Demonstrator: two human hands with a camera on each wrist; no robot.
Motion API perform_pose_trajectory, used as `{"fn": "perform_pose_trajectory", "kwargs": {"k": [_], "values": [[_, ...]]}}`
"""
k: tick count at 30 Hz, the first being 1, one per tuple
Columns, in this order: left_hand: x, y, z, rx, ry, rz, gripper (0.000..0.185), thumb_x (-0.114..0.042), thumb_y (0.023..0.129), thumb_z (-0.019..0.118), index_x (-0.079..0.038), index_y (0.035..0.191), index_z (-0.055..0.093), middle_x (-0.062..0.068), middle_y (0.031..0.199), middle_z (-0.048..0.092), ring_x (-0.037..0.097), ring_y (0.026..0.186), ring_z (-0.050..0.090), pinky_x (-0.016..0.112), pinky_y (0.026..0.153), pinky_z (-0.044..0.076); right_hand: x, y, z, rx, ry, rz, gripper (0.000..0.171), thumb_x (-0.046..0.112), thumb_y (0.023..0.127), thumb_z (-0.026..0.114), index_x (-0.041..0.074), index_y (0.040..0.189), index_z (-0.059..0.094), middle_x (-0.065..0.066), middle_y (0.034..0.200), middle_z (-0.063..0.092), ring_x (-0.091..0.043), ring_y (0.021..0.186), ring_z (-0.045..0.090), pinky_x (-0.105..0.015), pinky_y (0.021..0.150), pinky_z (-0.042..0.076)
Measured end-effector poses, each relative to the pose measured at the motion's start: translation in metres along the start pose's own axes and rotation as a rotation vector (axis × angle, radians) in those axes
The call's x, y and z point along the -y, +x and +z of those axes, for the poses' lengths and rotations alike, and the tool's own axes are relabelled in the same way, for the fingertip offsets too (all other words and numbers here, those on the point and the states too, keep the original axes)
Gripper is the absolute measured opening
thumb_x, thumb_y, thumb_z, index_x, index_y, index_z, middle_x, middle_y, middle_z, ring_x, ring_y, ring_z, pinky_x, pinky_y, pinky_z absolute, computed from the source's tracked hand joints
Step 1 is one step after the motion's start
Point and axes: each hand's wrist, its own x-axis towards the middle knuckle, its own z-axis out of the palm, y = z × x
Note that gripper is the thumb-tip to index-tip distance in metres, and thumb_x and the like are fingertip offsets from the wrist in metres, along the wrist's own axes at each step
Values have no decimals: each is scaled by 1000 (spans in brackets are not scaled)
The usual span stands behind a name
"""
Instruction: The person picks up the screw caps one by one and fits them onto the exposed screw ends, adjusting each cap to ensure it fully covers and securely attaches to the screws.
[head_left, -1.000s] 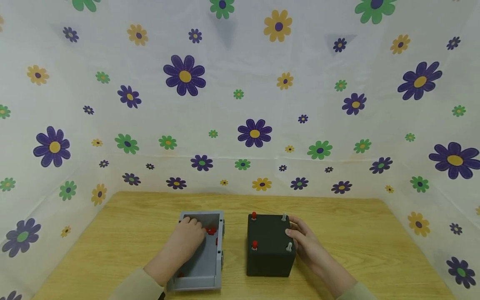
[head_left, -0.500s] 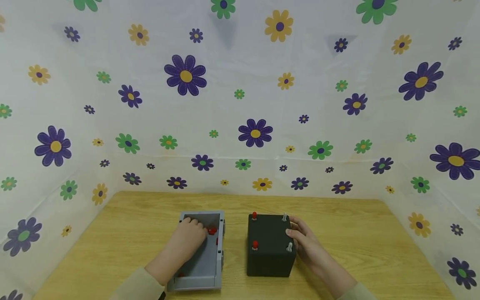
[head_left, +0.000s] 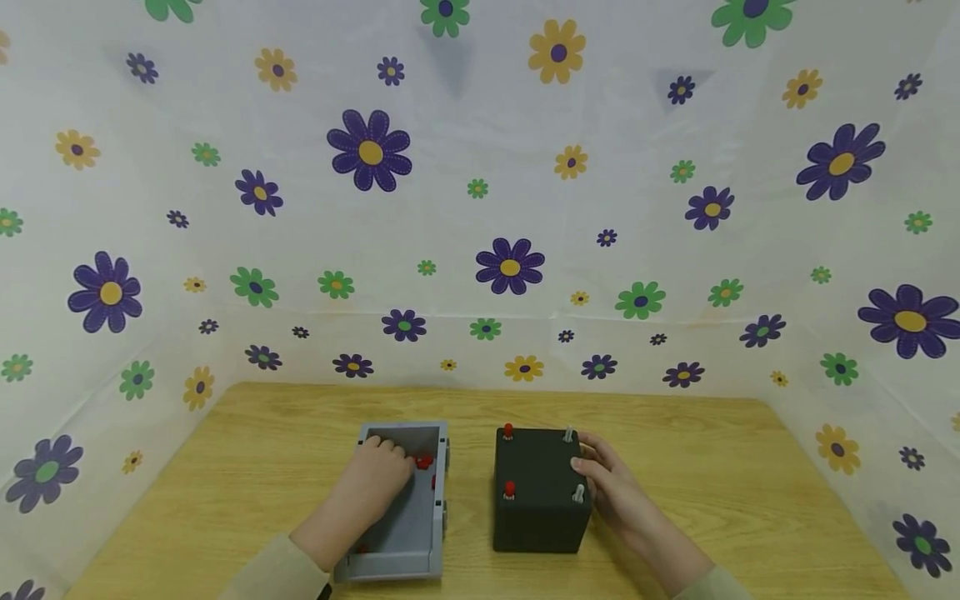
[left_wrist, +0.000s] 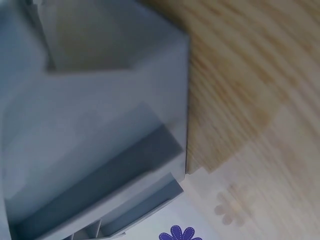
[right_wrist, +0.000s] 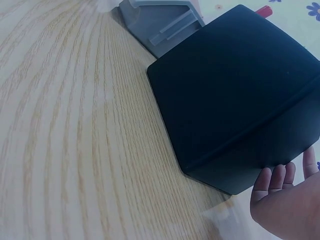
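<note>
Left hand (head_left: 375,483) is down inside the grey tray (head_left: 427,550), just left of the black box (head_left: 540,500), fingers curled beside the red pieces (head_left: 423,461); whether it pinches one, I cannot tell. Right hand (head_left: 611,487) lies against the box's right side, fingers fairly straight, steadying it.

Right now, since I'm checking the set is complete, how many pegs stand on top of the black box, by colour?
Short red pegs on the black cube-shaped box: 2
Short grey pegs: 2
Total: 4
</note>
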Motion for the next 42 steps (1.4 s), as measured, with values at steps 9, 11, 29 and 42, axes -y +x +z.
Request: {"fn": "perform_pose_trajectory", "kwargs": {"k": [9, 11, 29, 42], "values": [[1, -2, 0, -14, 101, -8, 20, -17, 81, 92, -17, 96, 79, 2, 93, 70, 22, 90, 61, 36, 87, 49, 1, 0, 2, -8, 9, 9, 54, 20, 104, 59, 11, 153, 39, -8, 143, 45, -13, 113, 55, -24, 95, 48], [2, -2, 0, -6, 131, -9, 20, -18, 81, 92, -17, 95, 79, 2, 92, 69, 22, 91, 59, 36, 87, 48, 1, 0, 2, -6, 11, 12, 53, 19, 104, 58, 11, 153, 39, -7, 142, 45, -13, 113, 55, -24, 95, 48], [0, -2, -4, 27, 179, -20, 11, -19, 85, 89, -15, 86, 79, 0, 90, 68, 20, 90, 59, 33, 83, 47, 1, 0, 2, -1, 12, 4, 53, 20, 105, 59, 11, 153, 38, -9, 146, 43, -13, 115, 54, -24, 96, 48], [1, -6, -6, 3, 120, 3, 18, -27, 91, 83, -12, 99, 77, 4, 94, 68, 23, 93, 60, 37, 89, 51, -1, 0, 1, 5, 26, -4, 55, 18, 104, 58, 10, 154, 37, -7, 143, 44, -13, 110, 53, -23, 91, 47]]}}
